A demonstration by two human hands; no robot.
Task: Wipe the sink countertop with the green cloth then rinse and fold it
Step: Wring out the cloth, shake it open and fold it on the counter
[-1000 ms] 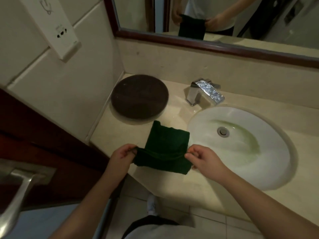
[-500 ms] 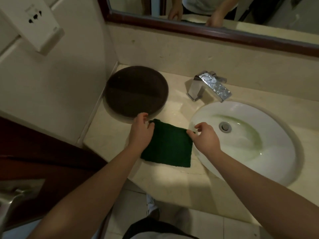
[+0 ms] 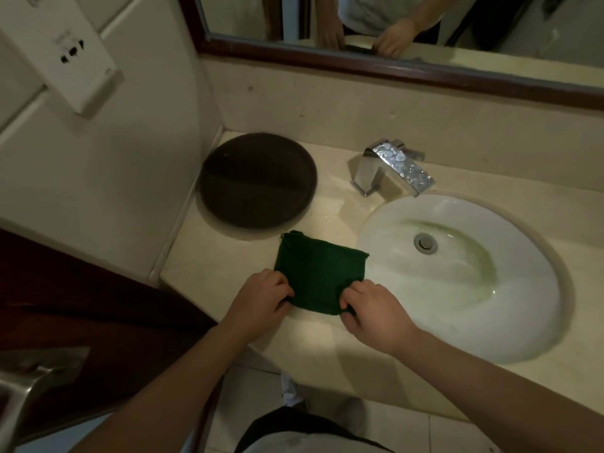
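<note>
Just left of the white oval sink basin [image 3: 464,325], the folded dark green cloth [image 3: 318,271] lies flat; the left hand [image 3: 261,297] and right hand [image 3: 376,308] each pinch a near corner.

both hands [image 3: 261,297] [image 3: 376,310] pinching — arms extended

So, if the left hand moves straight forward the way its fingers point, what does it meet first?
The left hand already grips the green cloth at its near edge, so it meets the cloth first.
</note>
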